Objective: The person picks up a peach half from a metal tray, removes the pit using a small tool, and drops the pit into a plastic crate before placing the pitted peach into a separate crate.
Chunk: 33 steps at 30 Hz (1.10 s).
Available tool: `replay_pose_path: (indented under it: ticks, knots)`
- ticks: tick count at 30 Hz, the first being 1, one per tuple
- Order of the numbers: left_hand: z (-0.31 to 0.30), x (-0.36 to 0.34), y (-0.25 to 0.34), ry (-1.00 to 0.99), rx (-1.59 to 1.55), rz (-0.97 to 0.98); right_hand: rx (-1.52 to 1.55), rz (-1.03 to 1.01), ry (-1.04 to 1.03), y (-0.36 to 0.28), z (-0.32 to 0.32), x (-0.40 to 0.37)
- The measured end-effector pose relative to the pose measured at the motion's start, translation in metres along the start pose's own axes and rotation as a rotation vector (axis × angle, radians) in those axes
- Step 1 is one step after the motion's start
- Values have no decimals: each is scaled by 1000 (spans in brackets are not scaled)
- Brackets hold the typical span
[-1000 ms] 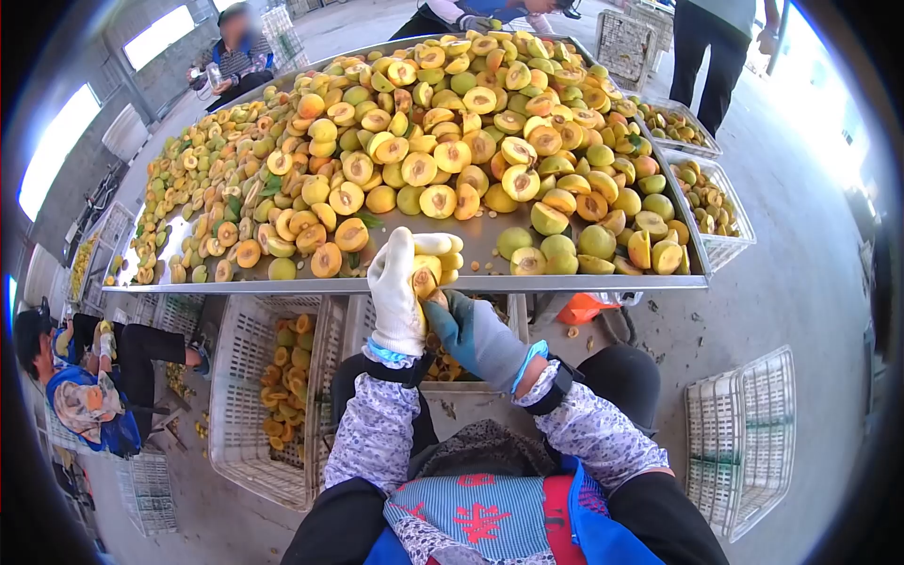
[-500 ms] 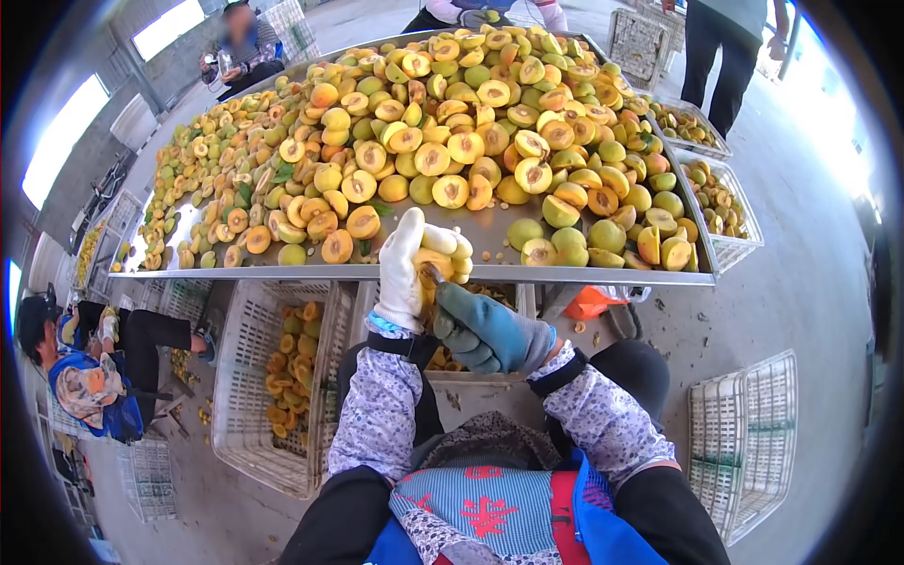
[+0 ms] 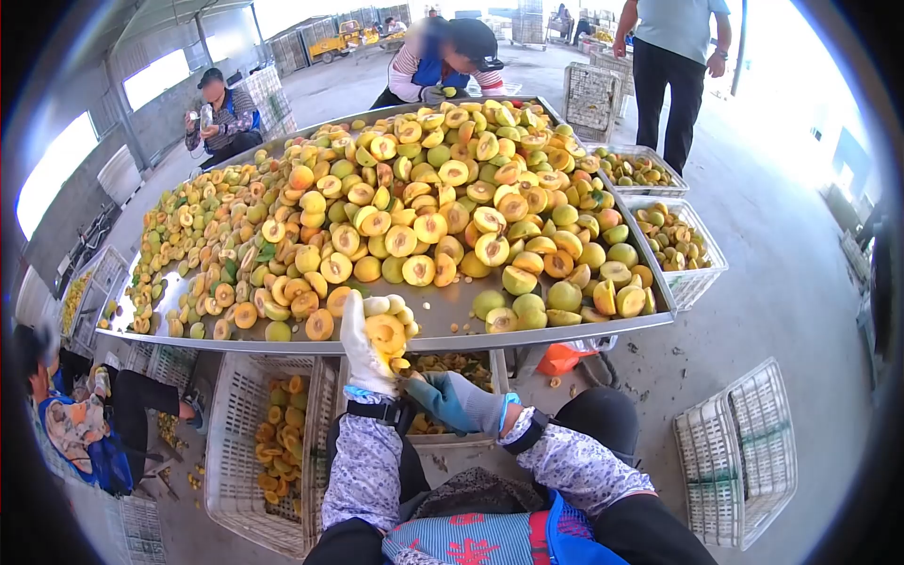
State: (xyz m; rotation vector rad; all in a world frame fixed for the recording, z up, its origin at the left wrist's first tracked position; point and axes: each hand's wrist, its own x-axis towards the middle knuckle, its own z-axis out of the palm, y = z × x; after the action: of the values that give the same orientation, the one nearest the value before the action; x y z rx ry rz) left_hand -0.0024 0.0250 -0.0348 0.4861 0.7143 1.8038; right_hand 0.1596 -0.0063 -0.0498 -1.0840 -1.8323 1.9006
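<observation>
Fruit half: 1, in the left hand, cut face towards the camera; long axis cannot be told.
Left fingers: bent around the fruit half, gripping.
Right hand: near and right of the fruit half, tips just beside its near side; fingers curled, whether gripping anything cannot be told.
Nearer hand: left, in contact.
Tray: near rim behind the fruit half in view.
Crate: below the tray's near rim.

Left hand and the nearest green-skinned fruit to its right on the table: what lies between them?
In the head view, mostly bare metal tabletop with a few small pale scraps separates the left hand from the green-skinned fruit.
</observation>
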Motion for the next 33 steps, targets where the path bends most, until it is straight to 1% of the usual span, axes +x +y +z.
replay_pose_path:
  ticks: [1, 3, 4, 5, 7, 9, 10, 11, 12, 13, 14, 16, 17, 19, 21, 23, 25, 26, 29, 30, 32, 33]
  knots:
    - [4, -3, 6, 61, 88, 56, -237, -109, 141, 12, -2, 5]
    - [0, -8, 21, 73, 88, 118, -704, -318, 398, 47, -6, 14]
    - [1, -17, 33, 141, 206, 181, -712, -156, 326, 37, -11, 6]
    - [-11, -18, 46, 182, 256, 193, -768, -127, 348, 41, -11, 8]
    - [-26, -33, 79, 259, 371, 266, -764, -155, 404, 37, -12, 8]
    - [-49, -47, 114, 363, 577, 287, -801, -114, 465, 37, -16, 12]
    - [-76, -47, 132, 392, 776, 238, -796, -136, 462, 37, -15, 12]
    - [-129, -32, 141, 399, 1016, 279, -790, -157, 464, 37, -14, 13]
    - [-129, -37, 146, 502, 1445, 438, -787, -177, 468, 37, -13, 14]
    - [-128, -39, 148, 600, 1868, 601, -782, -175, 416, 35, -9, 14]
    - [-125, -37, 147, 581, 1838, 627, -780, -174, 369, 34, -4, 13]
    - [-87, -20, 133, 505, 1747, 699, -793, -171, 290, 27, 1, 9]
    - [-85, -1, 121, 377, 1691, 737, -807, -172, 277, 33, 4, 11]
    - [-45, 21, 94, 278, 1702, 492, -786, -289, 294, 53, 8, 17]
    - [-9, 28, 69, 118, 1906, 247, -794, -130, 204, 44, 5, 13]
    - [-6, 37, 38, -173, 2027, 156, -767, -137, 193, 39, 0, 8]
    - [-11, 41, 15, -315, 2066, 278, -763, -140, 209, 32, -3, 2]
    - [-8, 42, 14, -353, 2078, 225, -760, -142, 212, 30, -4, 1]
    - [-3, 43, 20, -413, 1996, 172, -755, -113, 191, 29, -5, 1]
    - [-6, 44, 22, -424, 1901, 211, -758, -117, 202, 27, -7, 3]
    - [-8, 43, 24, -299, 1372, 39, -756, -119, 226, 25, -8, 7]
    - [-6, 39, 25, -233, 1106, -46, -673, -187, 302, 24, -7, 7]
